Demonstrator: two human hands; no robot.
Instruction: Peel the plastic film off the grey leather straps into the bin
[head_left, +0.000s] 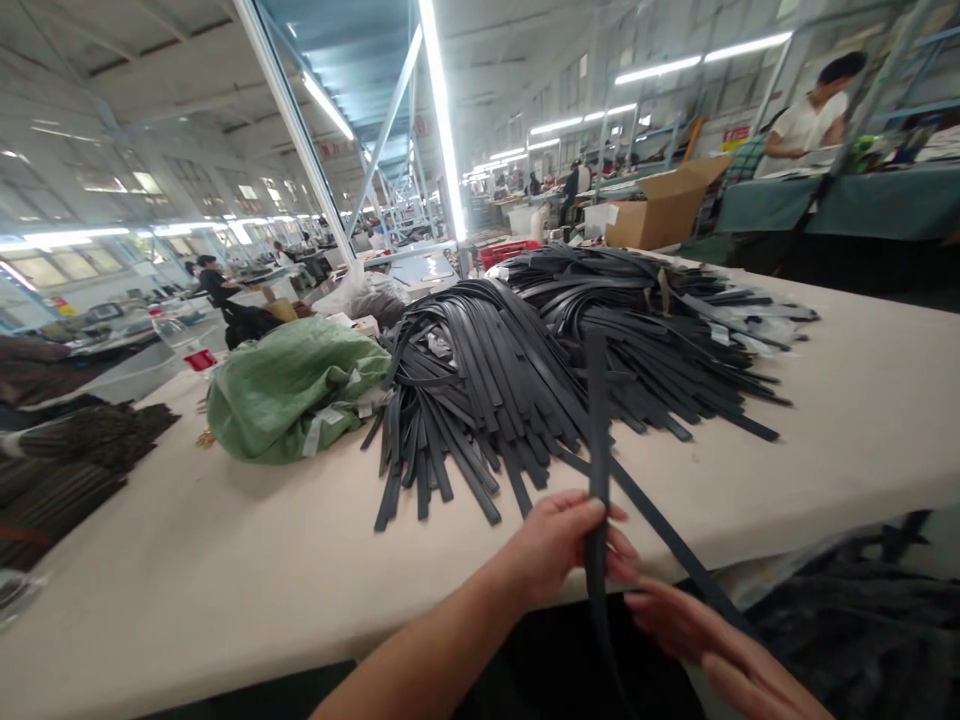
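1. Standing up from the left hand (559, 540), one black strap (597, 420) is pinched between the thumb and fingers. Its top end is seen in front of the big piles, and its low end is hung past the front edge of the tabletop (247, 560).
2. The right hand (690, 625) is held just beside and below the left hand, with its fingers pointed that way. It is blurred, so it cannot be told if anything is gripped by it.
3. A second strap (667, 532) is stretched on a slant from the piles, over the front edge, toward the right hand. It cannot be seen if it is joined to the first one.
4. Only one strap is seen pinched, and many more are heaped in the left pile (480, 370) and the right pile (675, 370). So a lot seems to be left, but it cannot be told which straps are done.
5. White tags (322, 428) are seen on the green bag (285, 385), and a red label (200, 359) is stuck on the clear bottle (171, 328). A red and yellow sign (736, 134) is seen far back. No words or brands can be read.
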